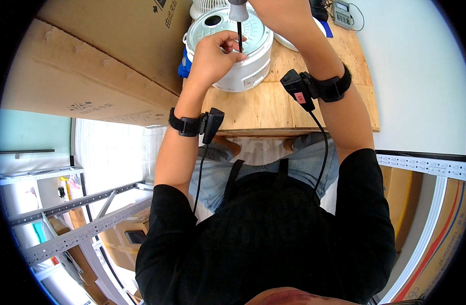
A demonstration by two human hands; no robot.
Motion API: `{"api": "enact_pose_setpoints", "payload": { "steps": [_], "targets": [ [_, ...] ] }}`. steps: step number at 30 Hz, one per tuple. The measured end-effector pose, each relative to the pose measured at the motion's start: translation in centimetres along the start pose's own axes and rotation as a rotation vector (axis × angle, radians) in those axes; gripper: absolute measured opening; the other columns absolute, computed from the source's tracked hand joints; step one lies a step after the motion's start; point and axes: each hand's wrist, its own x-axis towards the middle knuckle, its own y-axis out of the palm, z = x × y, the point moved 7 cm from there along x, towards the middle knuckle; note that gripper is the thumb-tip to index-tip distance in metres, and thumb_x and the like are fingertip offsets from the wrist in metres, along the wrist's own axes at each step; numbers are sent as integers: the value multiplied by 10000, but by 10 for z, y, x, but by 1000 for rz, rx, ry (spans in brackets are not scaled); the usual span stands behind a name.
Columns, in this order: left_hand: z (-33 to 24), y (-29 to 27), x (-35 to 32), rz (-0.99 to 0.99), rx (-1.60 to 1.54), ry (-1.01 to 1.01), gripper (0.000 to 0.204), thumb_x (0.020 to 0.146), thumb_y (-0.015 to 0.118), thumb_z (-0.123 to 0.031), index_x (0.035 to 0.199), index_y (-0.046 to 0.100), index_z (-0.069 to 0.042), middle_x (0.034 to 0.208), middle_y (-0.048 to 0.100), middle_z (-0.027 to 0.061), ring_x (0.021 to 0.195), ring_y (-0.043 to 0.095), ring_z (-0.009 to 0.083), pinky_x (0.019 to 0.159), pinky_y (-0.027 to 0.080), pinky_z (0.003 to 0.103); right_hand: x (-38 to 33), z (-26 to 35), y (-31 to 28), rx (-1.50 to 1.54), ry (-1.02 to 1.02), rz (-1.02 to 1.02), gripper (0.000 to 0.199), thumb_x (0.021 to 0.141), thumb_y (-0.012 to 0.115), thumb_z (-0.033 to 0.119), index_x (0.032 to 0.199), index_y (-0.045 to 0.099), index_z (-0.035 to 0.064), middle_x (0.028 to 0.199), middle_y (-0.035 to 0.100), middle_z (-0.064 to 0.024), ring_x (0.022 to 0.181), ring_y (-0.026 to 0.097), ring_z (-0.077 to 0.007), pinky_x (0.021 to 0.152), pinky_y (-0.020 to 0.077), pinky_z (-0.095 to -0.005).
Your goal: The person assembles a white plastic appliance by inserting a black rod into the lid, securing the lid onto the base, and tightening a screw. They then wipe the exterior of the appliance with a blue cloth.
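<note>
- Box of cardboard, left of the tub.
- My left hand, thumb and fingers curled about the screwdriver tip; whether they pinch, I can't tell.
- White tub on the surface, lid on; I judge the work midway.
- Screwdriver, upright near the lid's edge; remaining turns, I can't tell.
- My right hand, cut off above, grip hidden.

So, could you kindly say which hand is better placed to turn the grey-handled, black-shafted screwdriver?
Probably the right hand, up beside the screwdriver handle though partly out of frame; the left hand is by its tip.
</note>
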Motion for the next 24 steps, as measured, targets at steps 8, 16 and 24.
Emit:
{"api": "enact_pose_setpoints", "payload": {
  "steps": [8, 16, 24],
  "targets": [
    [10, -6, -2, 30, -137, 29, 237, 859, 701, 27, 1095, 705, 1, 799, 636, -32, 795, 580, 72, 743, 474, 239, 2, 1, 0, -34, -10, -5, 556, 888, 647, -65, 1398, 478, 79, 1021, 579, -57, 857, 568, -108, 719, 509, -239],
    [4, -7, -5, 0, -55, 43, 202, 851, 706, 34, 1050, 724, 4, 830, 702, 8, 782, 614, 79, 754, 495, 244, 2, 2, 3, -19, 7, 7, 548, 891, 647, -60, 1396, 484, 76, 1036, 574, -64, 862, 572, -111, 716, 505, -235],
    [9, -7, -4, -27, -64, 46, 201, 830, 731, 39, 1029, 724, 7, 881, 736, 37, 803, 650, 87, 748, 518, 250, 2, -1, 4, 1, -6, -10, 551, 895, 650, -52, 1402, 478, 78, 1036, 577, -63, 856, 579, -111, 711, 504, -231]
  ]
}}
